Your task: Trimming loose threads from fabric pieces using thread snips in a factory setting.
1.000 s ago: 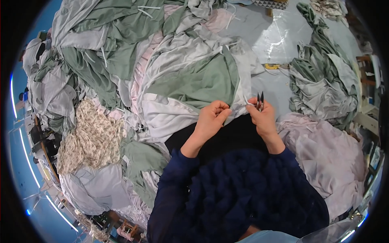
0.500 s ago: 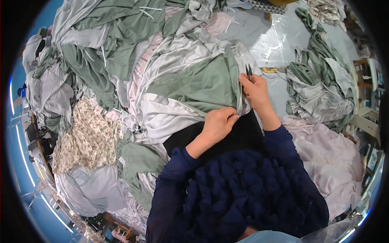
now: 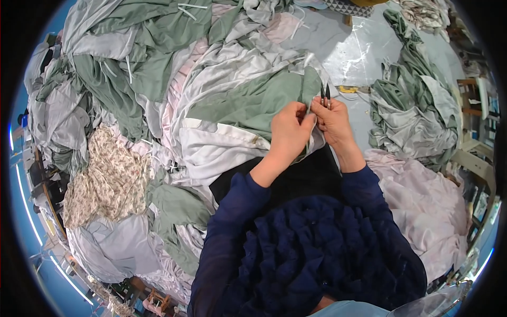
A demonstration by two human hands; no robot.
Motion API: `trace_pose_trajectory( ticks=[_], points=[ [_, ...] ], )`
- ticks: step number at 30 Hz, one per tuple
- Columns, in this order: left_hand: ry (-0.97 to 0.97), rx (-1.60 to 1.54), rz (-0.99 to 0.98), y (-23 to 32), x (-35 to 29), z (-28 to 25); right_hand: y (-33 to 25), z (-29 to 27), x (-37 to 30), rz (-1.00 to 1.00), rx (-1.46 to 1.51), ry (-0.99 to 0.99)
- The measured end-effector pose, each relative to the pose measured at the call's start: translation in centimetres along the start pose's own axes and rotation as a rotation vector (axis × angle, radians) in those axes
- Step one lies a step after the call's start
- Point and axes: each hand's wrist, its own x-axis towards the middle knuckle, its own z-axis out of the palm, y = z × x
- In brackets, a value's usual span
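Green-and-white cloth (image 3: pixel 253 100), 11 o'clock from the torso (image 3: pixel 311 238), looks light, floppy (zero stiffness imo). Grab its edge: left hand (image 3: pixel 290 132) has its grip pinching there, right hand (image 3: pixel 339 124) clasps snips (image 3: pixel 328 92).

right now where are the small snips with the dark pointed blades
In the head view, right of centre: the snips are in the right hand, blades pointing up, by the right edge of the green-and-white cloth.

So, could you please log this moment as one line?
left hand: pinching edge of green-and-white cloth; right hand: holding snips, blades pointing away; floral cloth: left; pale pink heap: right
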Motion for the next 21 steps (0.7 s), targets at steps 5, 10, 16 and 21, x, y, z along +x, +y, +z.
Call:
trace_pose_trajectory(
  ticks=[5,10,16,21],
  points=[
    [0.077,-0.244,-0.117,-1.6,1.3,-0.2,-0.5,-0.2,-0.2,-0.036,0.022,0.044],
    [0.082,-0.661,-0.239,-1.3,2.1,-0.9,-1.4,-0.1,-0.4,-0.125,0.105,0.051],
    [0.071,-0.686,-0.287,-1.1,3.0,-0.9,-1.6,0.0,-0.1,-0.136,0.125,0.067],
    [-0.123,-0.507,-0.317,0.7,3.2,-1.4,-2.9,-0.1,0.6,-0.182,0.184,0.105]
  ],
)
